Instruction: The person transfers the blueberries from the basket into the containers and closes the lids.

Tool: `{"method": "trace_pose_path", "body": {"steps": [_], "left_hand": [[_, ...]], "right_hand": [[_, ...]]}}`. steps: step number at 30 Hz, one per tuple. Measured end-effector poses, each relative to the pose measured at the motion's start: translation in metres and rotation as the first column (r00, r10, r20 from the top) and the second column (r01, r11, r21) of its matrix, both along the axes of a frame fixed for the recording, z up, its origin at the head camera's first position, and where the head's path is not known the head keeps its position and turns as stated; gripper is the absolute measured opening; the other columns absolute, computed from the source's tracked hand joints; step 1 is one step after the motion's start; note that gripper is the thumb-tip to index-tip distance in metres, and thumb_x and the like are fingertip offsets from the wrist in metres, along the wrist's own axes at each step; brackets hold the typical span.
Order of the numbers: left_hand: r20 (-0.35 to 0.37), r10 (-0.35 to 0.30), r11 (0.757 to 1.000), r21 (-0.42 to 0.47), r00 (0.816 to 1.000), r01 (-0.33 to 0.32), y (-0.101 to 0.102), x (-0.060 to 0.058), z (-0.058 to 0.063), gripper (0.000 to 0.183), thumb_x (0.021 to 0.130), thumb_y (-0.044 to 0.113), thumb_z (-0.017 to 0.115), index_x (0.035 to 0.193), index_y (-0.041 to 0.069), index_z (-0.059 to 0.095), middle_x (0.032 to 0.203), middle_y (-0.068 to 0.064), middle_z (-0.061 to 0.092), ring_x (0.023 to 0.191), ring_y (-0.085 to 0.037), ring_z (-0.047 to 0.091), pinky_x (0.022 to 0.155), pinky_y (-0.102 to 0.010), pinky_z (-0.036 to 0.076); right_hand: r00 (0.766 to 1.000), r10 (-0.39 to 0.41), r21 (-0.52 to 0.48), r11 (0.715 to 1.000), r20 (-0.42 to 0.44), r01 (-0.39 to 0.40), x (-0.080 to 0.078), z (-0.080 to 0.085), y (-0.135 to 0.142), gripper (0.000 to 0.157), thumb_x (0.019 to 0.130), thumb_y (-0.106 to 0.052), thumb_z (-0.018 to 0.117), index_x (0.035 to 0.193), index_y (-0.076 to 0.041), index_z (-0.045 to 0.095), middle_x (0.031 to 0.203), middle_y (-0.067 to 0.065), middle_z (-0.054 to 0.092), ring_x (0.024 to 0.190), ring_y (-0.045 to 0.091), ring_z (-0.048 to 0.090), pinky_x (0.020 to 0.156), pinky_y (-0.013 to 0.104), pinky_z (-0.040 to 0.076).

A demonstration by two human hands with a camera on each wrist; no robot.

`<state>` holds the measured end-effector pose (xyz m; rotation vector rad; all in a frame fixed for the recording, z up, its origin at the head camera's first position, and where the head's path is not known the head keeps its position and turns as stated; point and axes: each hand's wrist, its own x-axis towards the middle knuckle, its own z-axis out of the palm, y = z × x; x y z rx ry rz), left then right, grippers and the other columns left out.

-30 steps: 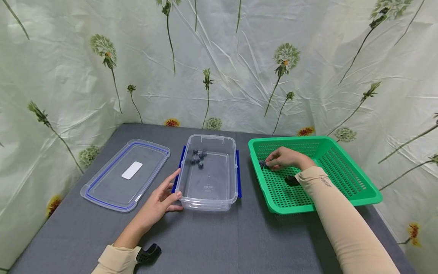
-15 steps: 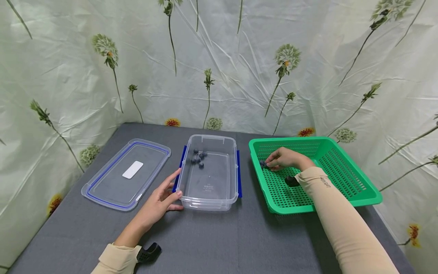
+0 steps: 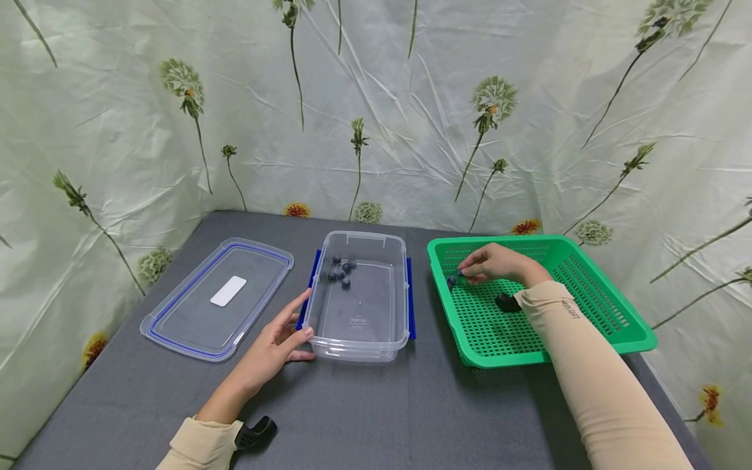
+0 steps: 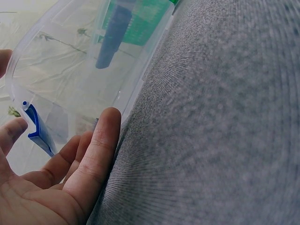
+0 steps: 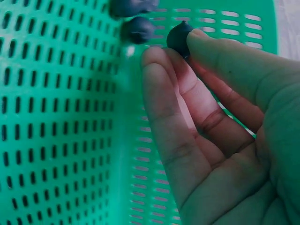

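Over the left side of the green basket [image 3: 593, 294], my right hand [image 3: 499, 263] pinches a blueberry [image 5: 178, 40] between thumb and fingertips. A few other blueberries [image 5: 139, 31] lie beside it, against the basket's left wall. To the left stands a clear plastic container [image 3: 376, 310] with blue side latches, its top uncovered. Several blueberries [image 3: 345, 283] sit toward its back left. My left hand [image 3: 271, 349] rests at its near left corner, thumb at the rim and fingers extended along the side, as the left wrist view also shows.
A clear lid [image 3: 194, 320] with a blue seal and a white label [image 3: 228, 291] lies on the grey tablecloth [image 3: 376, 411], left of the container. A flower-printed curtain [image 3: 399, 130] hangs behind the table.
My right hand has lifted slightly up and to the right from the basket's left side, now with a blueberry in its fingertips. The left hand and the container have stayed in place.
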<state>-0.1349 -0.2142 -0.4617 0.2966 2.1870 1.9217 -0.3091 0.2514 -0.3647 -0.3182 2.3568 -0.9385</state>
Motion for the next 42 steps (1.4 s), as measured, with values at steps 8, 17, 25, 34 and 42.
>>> {"method": "trace_pose_path", "body": {"steps": [8,17,25,34,42], "left_hand": [[0.004,-0.005,1.000,0.007,1.000,0.005,-0.001,0.000,-0.001,0.071,0.112,0.019,0.058,0.172,0.031,0.023,0.153,-0.034,0.039,0.121,-0.035,0.061,0.087,-0.039,0.068],[0.000,-0.005,1.000,0.017,1.000,0.005,-0.001,0.002,-0.001,0.071,0.112,0.018,0.056,0.173,0.032,0.022,0.156,-0.035,0.036,0.123,-0.038,0.060,0.088,-0.040,0.068],[-0.004,-0.005,1.000,0.023,1.000,0.005,-0.001,0.002,0.000,0.071,0.112,0.019,0.057,0.173,0.031,0.022,0.154,-0.035,0.037,0.122,-0.037,0.060,0.088,-0.040,0.068],[0.002,0.000,1.000,0.012,1.000,-0.001,-0.001,0.001,0.000,0.071,0.112,0.019,0.058,0.172,0.032,0.023,0.152,-0.034,0.039,0.122,-0.037,0.060,0.088,-0.040,0.068],[-0.003,0.003,1.000,0.010,1.000,-0.003,0.000,0.001,0.000,0.071,0.112,0.018,0.057,0.172,0.032,0.023,0.151,-0.034,0.040,0.121,-0.037,0.060,0.087,-0.040,0.068]], "right_hand": [[0.999,-0.034,-0.055,0.998,0.013,0.035,-0.001,0.015,0.002,0.038,0.109,-0.014,0.063,0.140,0.009,0.063,0.128,0.021,0.073,0.108,0.021,0.074,0.103,0.042,0.063],[0.999,-0.032,-0.088,0.996,-0.004,0.032,-0.004,0.028,-0.005,0.039,0.109,-0.014,0.064,0.140,0.010,0.062,0.112,0.004,0.078,0.099,0.012,0.074,0.096,0.032,0.063],[0.999,-0.017,-0.077,0.997,-0.047,0.013,-0.006,0.043,-0.015,0.038,0.109,-0.016,0.064,0.139,0.006,0.065,0.121,0.009,0.078,0.102,0.012,0.075,0.095,0.028,0.063],[0.997,0.012,-0.085,0.996,-0.072,-0.018,-0.010,0.054,-0.028,0.038,0.109,-0.016,0.063,0.140,0.007,0.064,0.110,-0.002,0.079,0.101,0.010,0.075,0.091,0.024,0.062],[0.992,0.047,-0.072,0.996,-0.116,-0.056,-0.012,0.061,-0.043,0.035,0.109,-0.016,0.065,0.137,0.004,0.068,0.102,0.002,0.079,0.095,0.011,0.073,0.086,0.023,0.059]]}}
